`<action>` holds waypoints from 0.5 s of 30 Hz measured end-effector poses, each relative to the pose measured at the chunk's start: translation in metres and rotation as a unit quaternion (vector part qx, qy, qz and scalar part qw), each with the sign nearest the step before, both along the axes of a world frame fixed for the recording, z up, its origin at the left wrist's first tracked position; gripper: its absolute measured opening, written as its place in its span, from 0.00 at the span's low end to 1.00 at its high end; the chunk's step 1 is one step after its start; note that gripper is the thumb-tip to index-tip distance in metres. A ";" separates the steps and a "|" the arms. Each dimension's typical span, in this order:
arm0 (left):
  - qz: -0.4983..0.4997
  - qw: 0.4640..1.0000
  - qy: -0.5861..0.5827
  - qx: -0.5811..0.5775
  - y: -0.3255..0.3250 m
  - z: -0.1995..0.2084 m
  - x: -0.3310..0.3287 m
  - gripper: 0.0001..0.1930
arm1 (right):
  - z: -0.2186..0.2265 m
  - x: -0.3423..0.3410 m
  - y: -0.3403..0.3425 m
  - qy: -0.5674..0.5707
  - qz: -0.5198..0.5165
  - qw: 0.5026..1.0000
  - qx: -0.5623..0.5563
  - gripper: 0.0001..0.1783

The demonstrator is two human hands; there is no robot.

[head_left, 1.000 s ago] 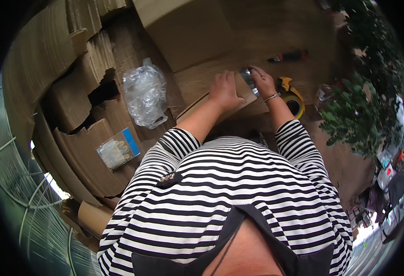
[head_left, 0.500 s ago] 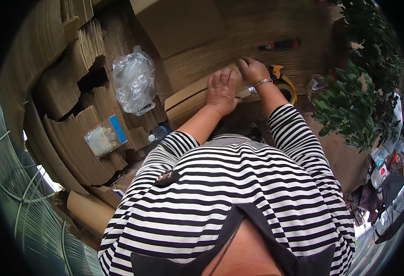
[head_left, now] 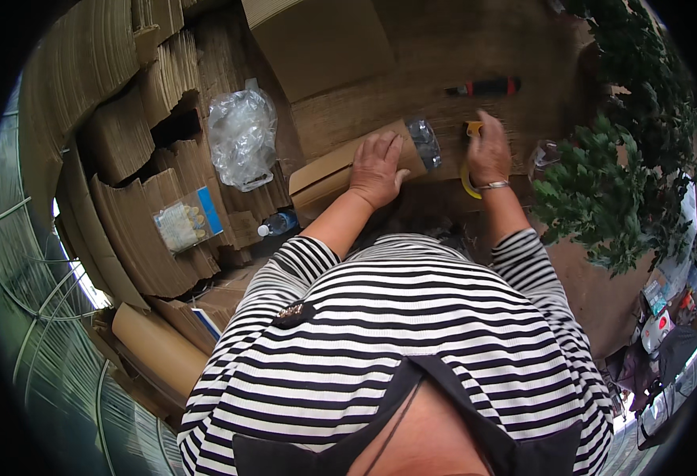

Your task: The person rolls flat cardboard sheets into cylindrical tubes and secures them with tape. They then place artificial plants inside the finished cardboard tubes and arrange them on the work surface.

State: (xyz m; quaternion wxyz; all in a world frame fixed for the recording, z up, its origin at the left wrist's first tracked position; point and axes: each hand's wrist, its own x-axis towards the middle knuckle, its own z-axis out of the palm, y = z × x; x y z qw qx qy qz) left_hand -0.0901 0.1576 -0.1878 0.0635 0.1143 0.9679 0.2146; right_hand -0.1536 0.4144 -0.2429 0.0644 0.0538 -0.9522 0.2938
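My left hand [head_left: 378,166] lies flat on a long folded cardboard box [head_left: 324,181], its fingers stretched out and pressing on the top. From the right end of the box a wide strip of clear tape [head_left: 424,144] sticks out. Just right of that strip, my right hand [head_left: 491,155] is closed round a yellow tape dispenser [head_left: 468,182]. Most of the dispenser is hidden behind the hand. Beyond both hands, a knife-like tool with a red and black handle [head_left: 492,86] rests on the brown work surface [head_left: 443,47].
Stacks of flat cardboard [head_left: 126,206] fill the left, bearing a crumpled clear plastic bag [head_left: 242,135] and a small packet with a blue edge [head_left: 188,224]. A water bottle [head_left: 278,224] lies near my left forearm. Leafy branches [head_left: 602,186] hang at the right.
My right hand has moved right, off the end of the box and onto the tape dispenser. The clear tape strip at the box's end now shows. My left hand still presses the box.
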 end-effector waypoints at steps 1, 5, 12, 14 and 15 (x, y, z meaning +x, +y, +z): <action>0.000 1.000 0.003 0.007 -0.001 -0.003 -0.001 0.40 | 0.001 0.011 0.013 -0.091 -0.020 0.993 0.070 0.29; 0.010 0.999 0.028 0.031 0.001 -0.004 -0.004 0.38 | -0.014 0.034 0.049 -0.281 -0.057 0.939 0.190 0.31; 0.017 0.997 0.041 0.059 -0.001 -0.007 -0.002 0.36 | 0.002 0.025 0.058 -0.368 -0.029 0.927 0.062 0.28; 0.020 0.997 0.045 0.057 -0.003 -0.008 0.000 0.35 | 0.026 0.039 0.055 -0.341 -0.059 0.938 -0.037 0.30; 0.012 0.997 0.054 0.062 -0.003 -0.007 -0.001 0.35 | 0.031 0.046 0.056 -0.330 -0.071 0.936 -0.103 0.31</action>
